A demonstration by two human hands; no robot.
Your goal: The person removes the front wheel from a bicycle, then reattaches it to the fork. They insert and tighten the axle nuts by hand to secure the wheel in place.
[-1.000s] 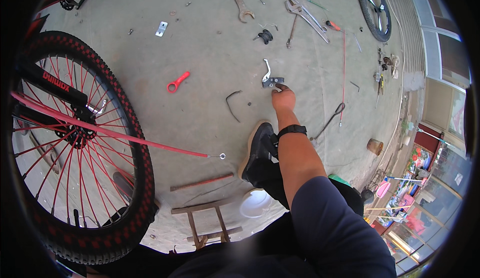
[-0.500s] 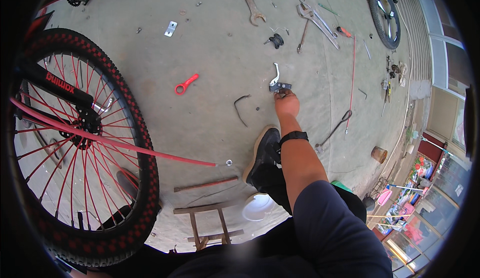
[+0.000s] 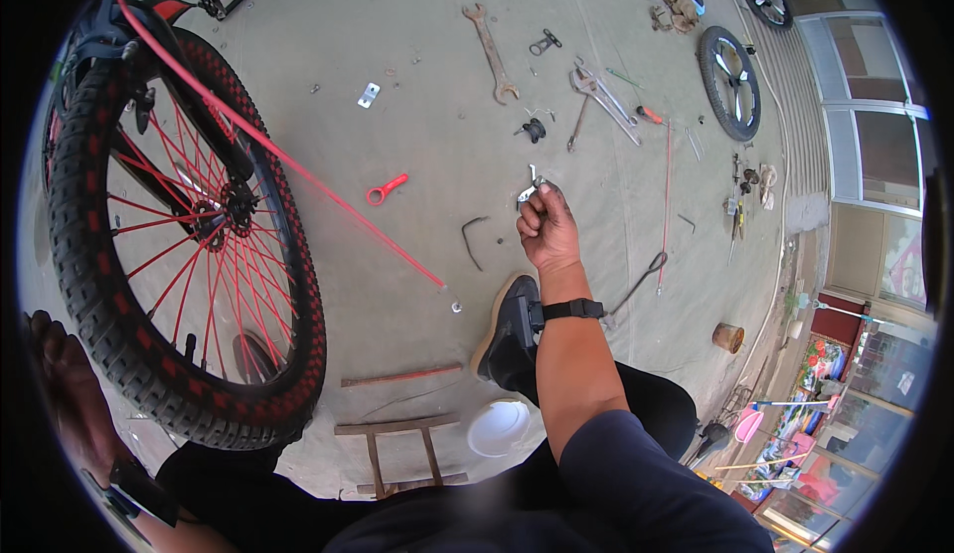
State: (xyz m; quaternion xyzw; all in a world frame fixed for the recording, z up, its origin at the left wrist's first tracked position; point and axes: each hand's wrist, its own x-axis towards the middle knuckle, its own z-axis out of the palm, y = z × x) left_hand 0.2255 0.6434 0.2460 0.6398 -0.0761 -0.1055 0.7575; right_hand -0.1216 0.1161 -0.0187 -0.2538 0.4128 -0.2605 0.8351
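Observation:
My right hand (image 3: 549, 230) is raised over the floor, thumb and fingers pinched together. A small bit shows at the thumb tip, too small to name. Just behind these fingers lies a silver brake lever (image 3: 526, 195), partly hidden by the hand. At the left edge my left hand (image 3: 75, 394) has its fingers stretched out, holding nothing I can see, beside the bicycle's front wheel (image 3: 308, 354). This wheel has red spokes and a knobby black-and-red tyre. From the bicycle a red hose (image 3: 328, 200) runs down to a metal ring end.
A red ring spanner (image 3: 388, 188), a bent hex key (image 3: 471, 240) and a large open-ended wrench (image 3: 489, 51) lie on the floor. Further right are an adjustable wrench (image 3: 596, 91) and a screwdriver (image 3: 650, 115). Nearer me are a wooden stool (image 3: 397, 426) and a white basin (image 3: 500, 426).
My right hand has lifted off the brake lever's dark block, turning upward. My left hand has come into view at the left. The front wheel and red hose have shifted, and the view has moved.

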